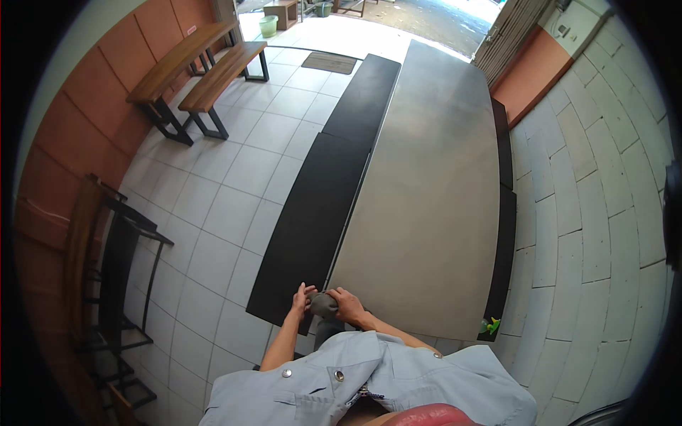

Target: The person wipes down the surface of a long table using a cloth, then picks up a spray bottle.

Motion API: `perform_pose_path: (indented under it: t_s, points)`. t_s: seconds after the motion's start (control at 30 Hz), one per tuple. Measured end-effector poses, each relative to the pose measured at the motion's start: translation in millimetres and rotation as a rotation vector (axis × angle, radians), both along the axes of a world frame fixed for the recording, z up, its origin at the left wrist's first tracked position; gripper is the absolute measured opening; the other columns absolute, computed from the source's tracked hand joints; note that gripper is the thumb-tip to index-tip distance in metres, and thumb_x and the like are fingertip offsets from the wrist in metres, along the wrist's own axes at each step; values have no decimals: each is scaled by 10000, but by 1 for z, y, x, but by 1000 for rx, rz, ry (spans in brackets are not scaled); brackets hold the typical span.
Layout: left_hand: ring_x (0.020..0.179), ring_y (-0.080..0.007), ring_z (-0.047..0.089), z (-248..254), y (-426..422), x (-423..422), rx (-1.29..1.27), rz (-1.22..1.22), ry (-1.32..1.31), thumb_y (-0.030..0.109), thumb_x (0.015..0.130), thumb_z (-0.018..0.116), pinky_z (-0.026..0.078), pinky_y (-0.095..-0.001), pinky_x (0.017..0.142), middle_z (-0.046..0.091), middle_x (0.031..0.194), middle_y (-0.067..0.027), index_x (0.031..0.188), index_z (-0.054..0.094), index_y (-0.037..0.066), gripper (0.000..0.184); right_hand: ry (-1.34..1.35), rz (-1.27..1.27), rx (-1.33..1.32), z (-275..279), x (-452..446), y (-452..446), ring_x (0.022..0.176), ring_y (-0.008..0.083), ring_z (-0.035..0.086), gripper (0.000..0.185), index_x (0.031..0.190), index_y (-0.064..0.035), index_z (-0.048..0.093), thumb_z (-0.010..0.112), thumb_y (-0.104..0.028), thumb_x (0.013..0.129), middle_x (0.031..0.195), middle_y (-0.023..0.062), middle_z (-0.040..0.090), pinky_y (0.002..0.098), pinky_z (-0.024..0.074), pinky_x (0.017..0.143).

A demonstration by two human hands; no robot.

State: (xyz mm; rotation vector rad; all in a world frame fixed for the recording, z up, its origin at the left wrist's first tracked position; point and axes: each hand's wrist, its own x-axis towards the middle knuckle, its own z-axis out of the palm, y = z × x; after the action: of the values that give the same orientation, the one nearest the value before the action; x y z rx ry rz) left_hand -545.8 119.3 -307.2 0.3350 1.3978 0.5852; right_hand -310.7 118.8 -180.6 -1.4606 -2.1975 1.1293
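In the head view, my left hand [303, 297] is at the near end of a black bench [298, 234], its fingers apart beside a dark grey cloth bundle [324, 305]. My right hand [347, 306] curls over the right side of that bundle, at the near left corner of a long metal-topped table [426, 184]. Whether the bundle is a loose cloth or part of my trousers, I cannot tell. Grey fabric continues just below it.
Black benches [506, 241] run along the table's right side, one bearing a small green and yellow object [490, 326]. Wooden furniture [224, 74] lines the left wall. A doormat [329, 62] lies near the open doorway. A block wall [582, 192] stands at right.
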Motion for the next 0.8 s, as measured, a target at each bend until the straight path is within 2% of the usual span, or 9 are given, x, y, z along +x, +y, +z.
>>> perform_pose_path:
  t_s: [0.1,0.17,0.2,0.27,0.47,0.57,0.67,0.77,0.8]
  points:
    - [1285,-233,677,2,0,17,-11,62,-37,709,1110,363,500,-455,1057,719,1466,-67,1516,653,140,757,-1,91,-89,-2,37,-11,1211,430,672,659,1368,-132,671,828,-31,736,1262,176,683,495,576,1037]
    - [1323,-224,661,0,-1,23,-3,86,-26,707,1109,362,485,-451,1064,723,1462,-57,1513,662,143,756,17,81,-57,-4,77,-10,1219,432,667,629,1356,-112,685,817,-38,746,1286,193,697,487,565,1048]
    - [1342,-214,652,-1,-6,26,3,93,-17,704,1108,362,479,-443,1061,730,1452,-51,1507,672,143,754,42,-19,-43,-14,96,-8,1212,430,668,583,1330,-106,699,821,-54,763,1268,187,703,491,567,1034]
    - [1393,-222,625,5,-18,30,26,141,-8,700,1108,360,436,-475,1139,725,1466,-52,1495,681,130,759,36,-168,-25,-18,115,0,1189,434,673,537,1317,-100,705,809,-65,790,1246,182,707,496,571,1009]
    - [1456,-246,584,-3,-56,26,-24,301,-155,677,1115,354,382,-522,1207,698,1513,-40,1496,679,134,738,-96,-357,26,-18,56,56,1123,453,685,565,1342,-115,679,776,-43,790,1196,198,688,516,579,955]
    - [1472,-254,569,4,-68,26,-50,297,-176,665,1115,373,377,-523,1221,663,1560,-43,1505,673,133,725,25,-221,24,-24,19,41,1148,447,679,572,1345,-119,678,790,-62,787,1209,192,687,511,578,969]
    - [1467,-257,568,-5,-74,26,-100,344,-172,648,1121,370,368,-522,1235,586,1641,-56,1532,648,124,722,88,107,10,-13,6,13,1140,435,688,604,1335,-138,684,805,-44,750,1193,175,685,499,581,969]
    - [1448,-246,579,-38,-69,20,4,224,-216,655,1103,424,376,-504,1230,614,1610,-53,1543,644,136,715,53,136,-84,-13,23,-13,1135,426,690,625,1333,-139,686,815,-49,727,1179,160,687,490,585,969]
    - [1446,-248,581,-28,-62,25,4,185,-168,657,1097,440,378,-500,1230,621,1602,-54,1547,640,134,719,42,111,-95,-14,34,-18,1141,424,692,622,1331,-142,688,818,-54,729,1188,157,692,488,587,970]
